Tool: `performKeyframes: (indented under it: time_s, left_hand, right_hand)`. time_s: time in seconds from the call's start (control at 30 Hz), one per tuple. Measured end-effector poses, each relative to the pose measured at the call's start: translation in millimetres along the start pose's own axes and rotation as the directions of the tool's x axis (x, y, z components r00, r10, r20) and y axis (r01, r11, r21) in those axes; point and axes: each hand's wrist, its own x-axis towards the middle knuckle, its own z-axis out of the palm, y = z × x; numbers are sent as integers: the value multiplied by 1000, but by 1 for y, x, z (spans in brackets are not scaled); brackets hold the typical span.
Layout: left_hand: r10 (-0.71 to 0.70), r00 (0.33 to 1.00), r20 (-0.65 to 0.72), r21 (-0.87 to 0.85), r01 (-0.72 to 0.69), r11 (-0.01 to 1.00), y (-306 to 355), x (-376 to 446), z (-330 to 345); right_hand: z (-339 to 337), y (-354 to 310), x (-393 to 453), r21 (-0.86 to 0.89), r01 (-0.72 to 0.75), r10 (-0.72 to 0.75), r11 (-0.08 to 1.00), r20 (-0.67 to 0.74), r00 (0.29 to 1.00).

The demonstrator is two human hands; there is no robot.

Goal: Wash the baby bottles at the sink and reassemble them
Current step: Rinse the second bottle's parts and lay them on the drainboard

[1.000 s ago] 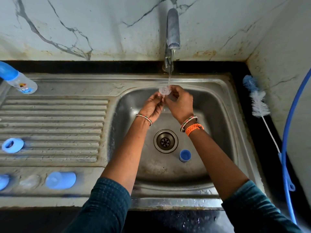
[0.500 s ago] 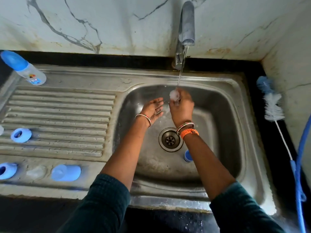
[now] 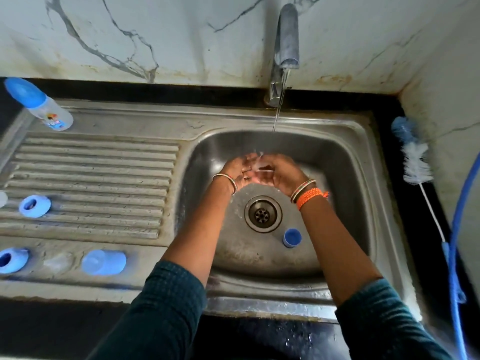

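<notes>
At frame centre, right hand (image 3: 279,175) pinches a clear teat (image 3: 261,166) under the tap (image 3: 285,37); left hand (image 3: 240,171) open beside it. Loose blue parts on the bench (image 3: 104,262) await reassembly; one bottle (image 3: 39,103) stands assembled upper left.

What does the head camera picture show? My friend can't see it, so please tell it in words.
Two hands, left hand and right hand, rinse a small clear teat under the running tap over a steel sink. Blue bottle parts lie on the drainboard; a bottle brush lies at the right.
</notes>
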Motion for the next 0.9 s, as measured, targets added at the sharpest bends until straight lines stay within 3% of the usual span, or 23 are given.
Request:
performKeyframes:
  time_s: [0.03, 0.1, 0.17, 0.27, 0.3, 0.4, 0.43, 0.57, 0.67, 0.73, 0.83, 0.9]
  left_hand:
    - [-5, 999, -38, 29, 6, 1000, 0, 1, -1]
    - [-4, 994, -112, 130, 19, 991, -2, 0, -3]
    - [-9, 991, -136, 170, 33, 985, -5, -1, -7]
    - [-16, 989, -144, 121, 34, 992, -7, -2, -13]
    - [-20, 988, -152, 104, 36, 994, -6, -3, -14]
    - [-38, 986, -163, 81, 52, 995, -7, -5, -13]
    - [-38, 986, -159, 80, 51, 995, -7, -6, -13]
    - [-40, 988, -146, 83, 53, 995, -5, -9, -14]
    - [-57, 987, -149, 95, 71, 993, -4, -11, -12]
    - [-55, 992, -117, 86, 66, 994, -2, -10, -11]
    - [-52, 994, -97, 74, 59, 996, 3, -16, -10]
    - [-46, 994, -98, 85, 54, 995, 6, -23, -8]
  right_hand:
    - [-2, 7, 3, -241, 78, -102, 967, -91, 991]
    - [-5, 15, 8, -633, 148, -327, 760, -175, 929]
    - [-3, 12, 12, -777, 213, -499, 593, -147, 854]
    - [6, 2, 19, -733, 358, -675, 578, -183, 715]
    - [8, 2, 20, -716, 373, -681, 590, -193, 707]
    - [6, 18, 25, -763, 207, -519, 612, -190, 833]
    - [6, 20, 26, -772, 187, -498, 608, -187, 847]
    - [11, 11, 26, -724, 310, -641, 616, -231, 732]
    - [8, 14, 22, -758, 170, -516, 629, -244, 821]
    - [12, 4, 19, -735, 225, -567, 639, -252, 784]
    - [27, -24, 8, -711, 366, -709, 600, -261, 655]
    - [30, -32, 0, -698, 357, -687, 620, -263, 678]
